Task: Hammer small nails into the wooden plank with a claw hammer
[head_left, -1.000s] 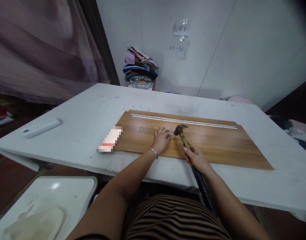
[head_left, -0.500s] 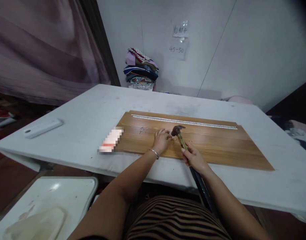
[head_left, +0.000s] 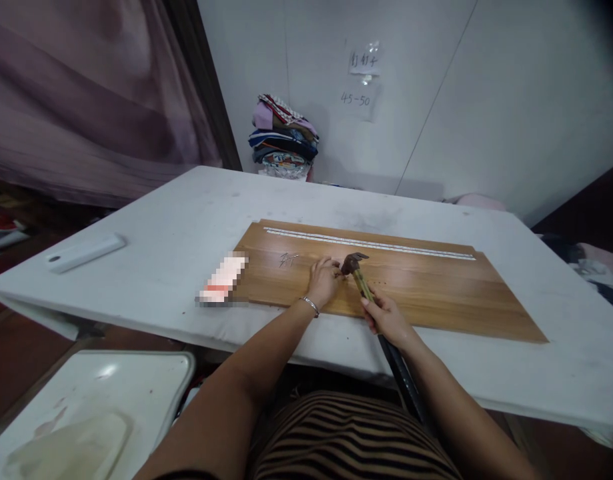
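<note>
Brown wooden board (head_left: 446, 293) lies mid-frame on white surface (head_left: 156, 220). Left hand (head_left: 323, 283), centre, on board, fingers bunched; can't tell if pinching anything. Right hand (head_left: 390, 321) wraps hammer (head_left: 363, 285), head beside left fingertips. Nails (head_left: 289, 260) centre-left.

Seemingly a room in a home — draped curtain (head_left: 91, 100), pile of folded fabrics (head_left: 285, 141), white table (head_left: 161, 223).

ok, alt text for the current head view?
The right hand grips a claw hammer, its head close to the left hand over a wooden board. Loose nails and two narrow white strips are on the board, which rests on a white table.
</note>
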The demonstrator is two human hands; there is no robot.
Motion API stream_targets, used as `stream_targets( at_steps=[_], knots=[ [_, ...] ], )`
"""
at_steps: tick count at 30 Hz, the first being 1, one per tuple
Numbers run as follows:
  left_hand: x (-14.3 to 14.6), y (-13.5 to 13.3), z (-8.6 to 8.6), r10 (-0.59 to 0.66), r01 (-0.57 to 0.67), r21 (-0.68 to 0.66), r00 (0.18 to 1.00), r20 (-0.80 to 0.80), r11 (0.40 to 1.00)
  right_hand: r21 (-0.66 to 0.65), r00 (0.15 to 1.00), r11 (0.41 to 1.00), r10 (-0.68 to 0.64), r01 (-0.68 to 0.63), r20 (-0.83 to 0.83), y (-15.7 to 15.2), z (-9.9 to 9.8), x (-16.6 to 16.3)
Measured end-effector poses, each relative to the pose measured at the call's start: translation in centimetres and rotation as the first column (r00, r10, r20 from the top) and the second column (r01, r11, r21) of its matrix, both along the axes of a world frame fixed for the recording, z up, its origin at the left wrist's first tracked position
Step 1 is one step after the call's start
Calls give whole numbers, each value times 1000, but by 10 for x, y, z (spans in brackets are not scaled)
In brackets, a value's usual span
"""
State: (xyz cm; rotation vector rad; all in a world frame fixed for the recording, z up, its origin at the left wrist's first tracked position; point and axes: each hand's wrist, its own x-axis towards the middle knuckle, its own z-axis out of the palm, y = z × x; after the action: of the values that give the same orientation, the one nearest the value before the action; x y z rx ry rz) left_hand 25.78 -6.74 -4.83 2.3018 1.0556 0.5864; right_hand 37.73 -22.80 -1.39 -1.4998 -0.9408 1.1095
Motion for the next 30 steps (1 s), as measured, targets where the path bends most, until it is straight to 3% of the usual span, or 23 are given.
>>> stream_targets(
  at_steps=[23, 30],
  knots=[
    [1, -1, -1, 5, -5, 0, 1000, 12, 1000, 18, 1000, 1000, 1, -2, 26, 0, 4, 3],
    [-13, 7, 5, 7, -10, 24, 993, 120, 1000, 22, 1000, 1000, 0, -1, 31, -1, 11, 4]
  ],
)
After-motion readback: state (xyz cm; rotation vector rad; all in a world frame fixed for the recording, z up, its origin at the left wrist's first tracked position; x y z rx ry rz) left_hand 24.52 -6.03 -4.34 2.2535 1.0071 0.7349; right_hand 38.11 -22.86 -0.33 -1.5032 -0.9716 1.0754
